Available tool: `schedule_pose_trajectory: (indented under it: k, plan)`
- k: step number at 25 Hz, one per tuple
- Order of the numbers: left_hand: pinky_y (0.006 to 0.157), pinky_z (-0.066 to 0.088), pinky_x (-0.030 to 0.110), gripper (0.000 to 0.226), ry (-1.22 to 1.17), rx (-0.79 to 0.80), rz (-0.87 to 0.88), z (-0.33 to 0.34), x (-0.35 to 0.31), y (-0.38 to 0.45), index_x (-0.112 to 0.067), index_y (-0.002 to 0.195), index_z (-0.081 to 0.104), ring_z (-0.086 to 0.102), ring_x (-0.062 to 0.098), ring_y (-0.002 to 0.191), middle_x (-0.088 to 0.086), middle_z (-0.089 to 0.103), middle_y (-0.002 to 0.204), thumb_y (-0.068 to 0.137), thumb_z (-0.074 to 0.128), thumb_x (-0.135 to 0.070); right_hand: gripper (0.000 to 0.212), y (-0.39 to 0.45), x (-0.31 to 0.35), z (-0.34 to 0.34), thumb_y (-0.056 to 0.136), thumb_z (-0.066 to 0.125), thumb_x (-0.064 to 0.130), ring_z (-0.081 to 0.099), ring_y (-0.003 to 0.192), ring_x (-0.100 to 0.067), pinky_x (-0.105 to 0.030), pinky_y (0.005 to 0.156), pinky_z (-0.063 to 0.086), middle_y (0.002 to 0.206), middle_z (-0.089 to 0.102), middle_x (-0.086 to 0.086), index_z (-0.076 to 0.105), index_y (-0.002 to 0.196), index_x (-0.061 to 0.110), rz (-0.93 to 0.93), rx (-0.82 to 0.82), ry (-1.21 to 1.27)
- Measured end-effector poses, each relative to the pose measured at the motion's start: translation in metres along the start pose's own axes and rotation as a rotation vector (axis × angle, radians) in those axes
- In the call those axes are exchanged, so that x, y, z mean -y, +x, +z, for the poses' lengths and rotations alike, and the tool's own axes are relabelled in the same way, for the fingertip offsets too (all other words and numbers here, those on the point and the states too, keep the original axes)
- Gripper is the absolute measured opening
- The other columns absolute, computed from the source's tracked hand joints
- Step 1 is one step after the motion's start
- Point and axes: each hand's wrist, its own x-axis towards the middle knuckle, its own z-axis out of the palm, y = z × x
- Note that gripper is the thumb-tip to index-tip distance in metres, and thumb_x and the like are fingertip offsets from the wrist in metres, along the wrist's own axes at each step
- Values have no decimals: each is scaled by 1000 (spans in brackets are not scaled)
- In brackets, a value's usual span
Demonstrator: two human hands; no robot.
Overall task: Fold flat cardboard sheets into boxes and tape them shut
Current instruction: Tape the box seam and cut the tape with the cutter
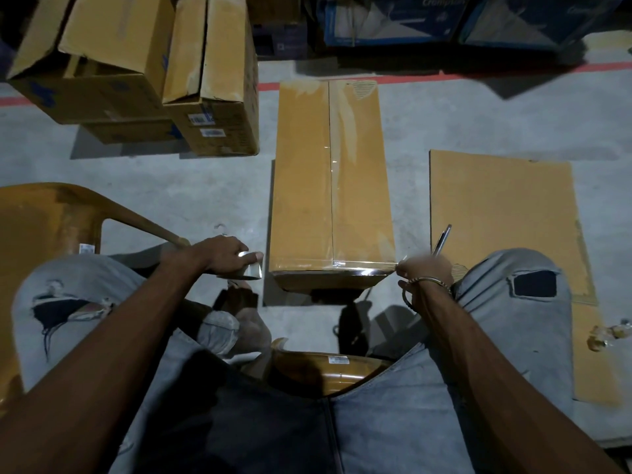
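Seated person, viewed from the head camera; knees in torn pale blue jeans frame the lower view. One tall closed brown cardboard box (330, 186) stands on the grey concrete floor (478, 121) directly ahead, between the knees. Its two top flaps meet along a centre seam covered with clear tape. A strip of clear shiny tape (362, 271) runs along the box's near top edge.

Left hand (224, 255): grip closed around one roll of clear packing tape (251, 268), held just left of the box's near corner, not touching the box.

Right hand (422, 268): grip closed on one pair of metal scissors (442, 241), blades pointing up and away, at the near right corner of the box where the tape strip ends. Motion blur here; contact between blades and tape cannot be told. One metal bangle (432, 281) on that wrist.

Surroundings, counted:
- One flat brown cardboard sheet (506, 220) on the floor right of the box, partly hidden by the right knee.
- Two open-flapped brown cardboard cartons (212, 94) far left, with at least one more carton beneath them.
- Blue printed cartons (393, 22) along the far edge.
- One red painted floor line (478, 71) behind the box.
- One yellow-brown plastic chair (41, 227) at left; a second similar seat edge shows between the thighs.
- One crumpled wad of tape (605, 335) at far right.
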Motion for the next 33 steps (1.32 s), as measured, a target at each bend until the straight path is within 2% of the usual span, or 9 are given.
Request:
schedule_pose_trajectory:
  k: [4,9,17,20,23,27,29,31,33]
  plan:
    - [63,38,29,58,-16,-13,6,6,-1,8,-18,70,59,58,12,70,-1,62,71,101,46,-65,34,-16,5,0,49,63,15,75,69,-32,-56,58,63,82,73,-14,51,80,18,-40,-64,41]
    - [67,48,32,77,-7,-116,-1,13,5,17,-20,68,72,66,17,68,-1,69,65,72,50,-94,28,-13,-2,2,55,55,16,74,72,-36,-61,62,62,88,70,-22,44,81,21,-64,-97,101]
    - [70,51,34,82,53,-147,4,19,11,21,-21,65,68,64,16,65,-2,65,61,73,41,-98,31,-13,0,10,64,60,5,73,86,-40,-64,65,61,103,67,-24,46,87,20,21,-54,135]
    - [70,53,34,95,15,-130,15,24,16,25,-20,64,69,65,15,64,-2,67,62,58,27,-106,26,-14,6,12,69,60,-2,73,87,-36,-59,68,63,102,71,-26,57,92,9,118,35,181]
    - [71,52,35,86,-26,-108,12,27,19,30,-19,62,66,65,16,64,0,67,61,70,39,-100,13,-17,13,12,83,51,-14,70,80,-32,-51,67,61,98,71,-28,60,88,-7,271,77,193]
    - [70,52,37,74,-56,-115,-6,32,21,34,-18,60,66,64,17,62,2,67,61,74,47,-89,57,-11,9,8,83,61,2,65,112,-31,-44,67,58,132,60,-18,51,139,3,333,235,155]
    - [67,50,35,74,-59,-124,-7,33,23,35,-17,61,67,64,17,61,3,68,60,76,50,-87,63,-23,18,7,71,73,5,67,105,-33,-36,71,56,120,65,-15,56,132,6,203,67,89]
    - [64,47,33,72,-65,-131,-5,33,25,37,-15,62,68,64,18,61,6,68,61,79,55,-83,30,-43,35,10,84,71,7,67,92,-31,-34,71,51,98,66,-10,59,112,8,-217,-188,-154]
    - [63,45,33,70,-76,-134,3,33,26,37,-15,61,68,63,18,60,6,67,59,82,56,-81,17,-74,51,24,93,69,9,64,84,-22,-34,72,53,88,62,0,57,103,13,-575,-101,-293]
